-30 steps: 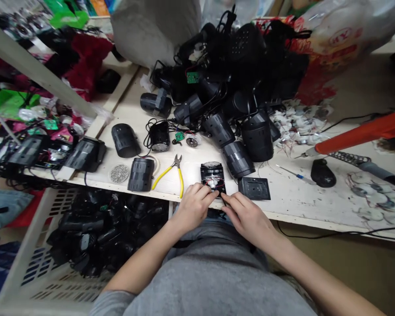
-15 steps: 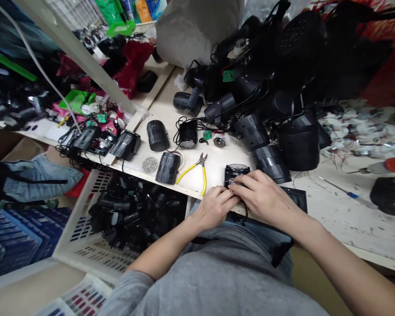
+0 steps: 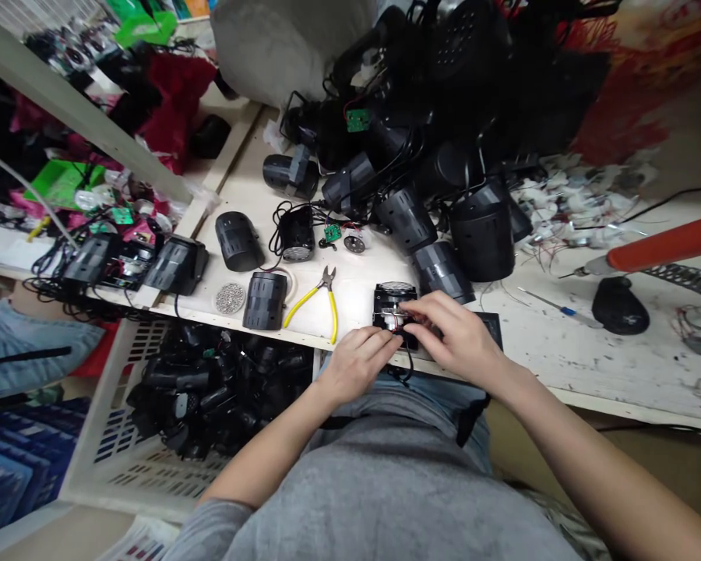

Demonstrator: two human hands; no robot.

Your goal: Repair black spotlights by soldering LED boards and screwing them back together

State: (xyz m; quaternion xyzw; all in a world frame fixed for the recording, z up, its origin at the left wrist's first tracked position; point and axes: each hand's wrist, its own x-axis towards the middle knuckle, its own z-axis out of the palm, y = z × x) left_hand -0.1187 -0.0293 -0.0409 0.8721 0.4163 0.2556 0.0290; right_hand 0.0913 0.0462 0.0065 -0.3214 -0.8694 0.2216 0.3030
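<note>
An open black lamp housing [image 3: 392,300] with red and white wires inside lies at the bench's front edge. My left hand [image 3: 359,362] curls against its near left corner and steadies it. My right hand [image 3: 452,335] reaches over the housing from the right, its fingertips pinched on the wires and small white part inside. A black square cover plate [image 3: 494,323] lies just right of it, mostly hidden by my right hand.
Yellow-handled cutters [image 3: 318,300] lie left of the housing, beside a black cylinder shell [image 3: 265,300] and a dish of screws [image 3: 230,298]. A heap of black lamp bodies [image 3: 438,156] fills the back. A white crate [image 3: 169,436] of parts sits below. An orange-handled tool [image 3: 660,248] lies right.
My right hand has moved from the housing's near edge up over its top, covering the cover plate. The left hand has stayed at the near corner. The view has swung about.
</note>
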